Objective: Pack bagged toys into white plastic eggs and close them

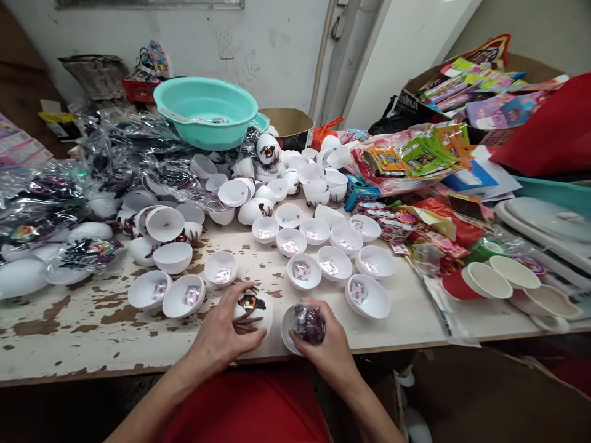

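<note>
Two hands at the near edge of the worn, paint-chipped white table (pixel 92 332).

Left hand (pixel 221 335): fingers curled partway round a white plastic egg-half printed with dark cracks and an orange-black creature (pixel 252 311). Dome side up, printed face toward the camera; too rounded to read a long axis.

Right hand (pixel 325 344): fingers closed around an open white shell half (pixel 289 329), thumb pressing a small dark purple toy in clear wrap (pixel 308 323) lying in it. Shell mouth faces up and slightly left. The two halves sit just beside each other, apart.

Open white halves holding small paper packets (pixel 302 271): about fourteen counted, mouths up, spread across the table beyond the hands. Many more halves piled behind, uncountable.

One teal plastic basin (pixel 205 111) at the back, on clear bags. One red plastic cup (pixel 457 286) lying on its side at right.
</note>
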The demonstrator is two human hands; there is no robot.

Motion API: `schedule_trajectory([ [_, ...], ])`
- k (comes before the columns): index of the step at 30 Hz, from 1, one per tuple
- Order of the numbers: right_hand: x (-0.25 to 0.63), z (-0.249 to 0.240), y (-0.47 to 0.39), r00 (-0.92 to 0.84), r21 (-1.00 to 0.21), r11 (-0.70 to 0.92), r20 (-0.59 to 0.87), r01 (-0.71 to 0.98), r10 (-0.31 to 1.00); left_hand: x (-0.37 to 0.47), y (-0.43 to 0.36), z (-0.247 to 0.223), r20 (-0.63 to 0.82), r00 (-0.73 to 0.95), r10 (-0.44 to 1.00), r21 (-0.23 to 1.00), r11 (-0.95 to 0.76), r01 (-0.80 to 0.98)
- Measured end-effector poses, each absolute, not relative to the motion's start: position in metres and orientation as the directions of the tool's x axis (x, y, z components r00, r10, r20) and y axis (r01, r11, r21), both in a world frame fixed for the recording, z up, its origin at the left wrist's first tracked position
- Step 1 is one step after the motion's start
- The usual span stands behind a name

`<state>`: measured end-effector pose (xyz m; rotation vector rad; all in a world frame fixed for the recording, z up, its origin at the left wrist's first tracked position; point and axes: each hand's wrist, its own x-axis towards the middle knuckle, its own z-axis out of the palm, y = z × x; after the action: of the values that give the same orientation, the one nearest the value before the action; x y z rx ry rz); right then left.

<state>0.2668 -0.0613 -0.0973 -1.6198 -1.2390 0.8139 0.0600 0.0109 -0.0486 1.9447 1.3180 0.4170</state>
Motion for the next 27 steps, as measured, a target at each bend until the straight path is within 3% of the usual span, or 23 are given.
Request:
schedule_trajectory([
  [3, 0.256, -0.095, -0.053, 0.139, -0.948, -0.066, -0.023, 0.311, 0.990, 0.062, 0.012, -0.029, -0.019, 0.578, 0.816, 0.860, -0.282, 0.426],
  [7, 0.248, -0.092, -0.043, -0.021, -0.966, -0.053, -0.060, 0.254, 0.998, 0.077, 0.013, -0.030, -0.107, 0.712, 0.694, 0.826, -0.337, 0.452],
  [11, 0.254, -0.091, -0.034, -0.024, -0.940, -0.113, -0.128, 0.320, 0.992, 0.079, 0.017, -0.044, -0.175, 0.625, 0.761, 0.852, -0.201, 0.483],
  [17, 0.269, -0.108, -0.041, -0.081, -0.996, -0.080, -0.082, 0.031, 0.993, 0.075, 0.020, -0.054, -0.225, 0.497, 0.838, 0.888, -0.034, 0.459],
  [21, 0.261, -0.121, -0.059, 0.025, -0.973, -0.155, -0.153, 0.173, 0.988, 0.075, 0.017, -0.059, -0.316, 0.461, 0.829, 0.892, 0.094, 0.442],
  [24, 0.255, -0.119, -0.059, 0.051, -0.968, -0.135, -0.127, 0.212, 0.991, 0.069, 0.016, -0.061, -0.243, 0.506, 0.828, 0.889, -0.019, 0.458],
  [27, 0.257, -0.110, -0.049, -0.076, -0.966, -0.024, -0.044, 0.257, 0.996, 0.060, 0.019, -0.059, -0.014, 0.700, 0.714, 0.829, -0.383, 0.407],
])
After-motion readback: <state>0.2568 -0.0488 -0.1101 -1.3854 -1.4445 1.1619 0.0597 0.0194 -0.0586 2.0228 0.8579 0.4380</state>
